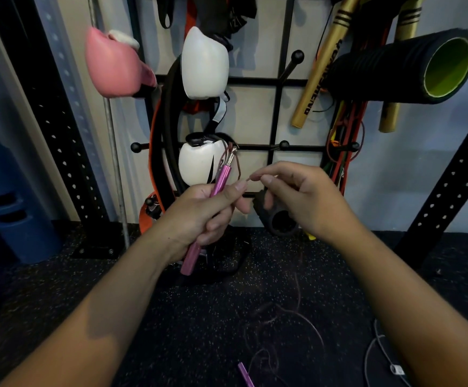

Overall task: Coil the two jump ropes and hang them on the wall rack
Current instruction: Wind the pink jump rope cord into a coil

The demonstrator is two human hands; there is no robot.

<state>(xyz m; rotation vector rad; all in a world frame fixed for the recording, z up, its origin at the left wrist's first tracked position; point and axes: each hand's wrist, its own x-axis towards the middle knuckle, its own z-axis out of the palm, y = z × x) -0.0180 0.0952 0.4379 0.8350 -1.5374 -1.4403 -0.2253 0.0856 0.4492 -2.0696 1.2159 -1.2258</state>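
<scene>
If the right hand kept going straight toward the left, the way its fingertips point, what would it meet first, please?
Most likely the left hand, at its thumb beside the pink handle. The right hand looks about level with it, though depth is uncertain.

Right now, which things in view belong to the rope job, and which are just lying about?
Job:
- pink handle, gripped by left hand
- thin cable, pinched by right hand
- second pink handle on floor
- white rope on floor
- wall rack

Lying about:
- pink boxing glove
- white boxing gloves
- foam roller
- gold sticks
</scene>
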